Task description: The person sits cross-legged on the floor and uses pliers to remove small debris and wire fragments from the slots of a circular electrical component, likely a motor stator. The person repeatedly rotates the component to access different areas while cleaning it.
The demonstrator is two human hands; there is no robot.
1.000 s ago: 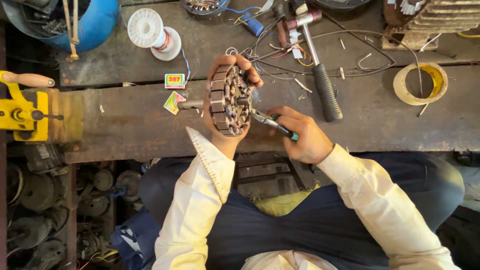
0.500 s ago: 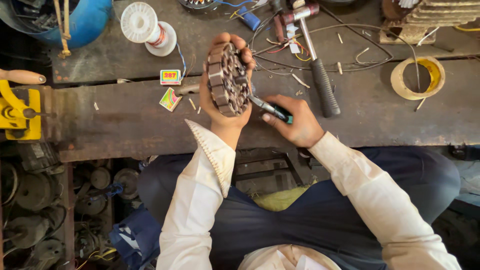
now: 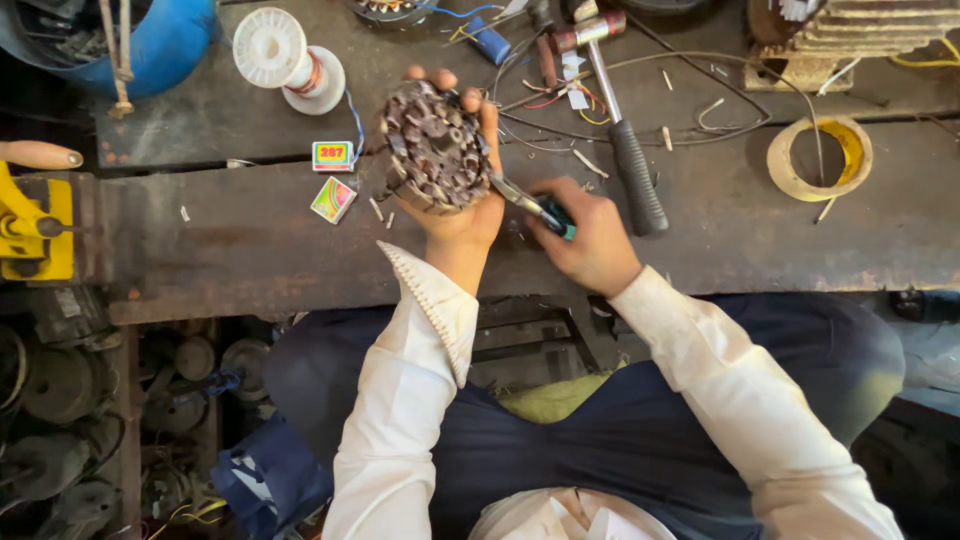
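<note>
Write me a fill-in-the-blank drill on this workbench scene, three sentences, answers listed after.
1. The round motor stator is held up in the person's ____ hand.
2. The right hand grips pliers whose handle is coloured ____.
3. The hammer with the black grip lies on the bench to the ____ of the stator.

Missing words: left; green; right

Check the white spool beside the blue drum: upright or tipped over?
Tipped: the spool lies on its side on the bench, one flange facing the camera.
</note>
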